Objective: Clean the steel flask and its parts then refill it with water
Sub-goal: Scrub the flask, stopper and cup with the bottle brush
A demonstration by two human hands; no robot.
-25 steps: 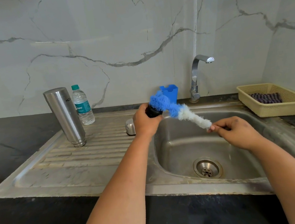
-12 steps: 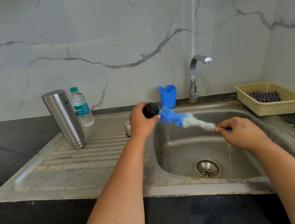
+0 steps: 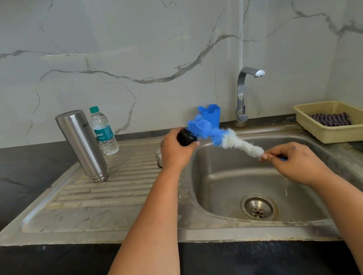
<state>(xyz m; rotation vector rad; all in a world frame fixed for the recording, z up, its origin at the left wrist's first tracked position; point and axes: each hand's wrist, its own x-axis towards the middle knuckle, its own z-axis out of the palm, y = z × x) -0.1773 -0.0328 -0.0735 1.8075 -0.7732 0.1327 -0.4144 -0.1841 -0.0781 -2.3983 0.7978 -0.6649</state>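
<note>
Her left hand grips the black flask stopper; right hand pinches the bottle brush handle. A striped cloth lies in the yellow basket.

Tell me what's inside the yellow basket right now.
A dark purple striped cloth lies folded in the yellow basket. Whatever is beneath the cloth is covered; the near wall hides the basket's front floor.

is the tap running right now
Off. No water falls from the tap spout into the sink, while the bottle brush scrubs the black cap.
</note>
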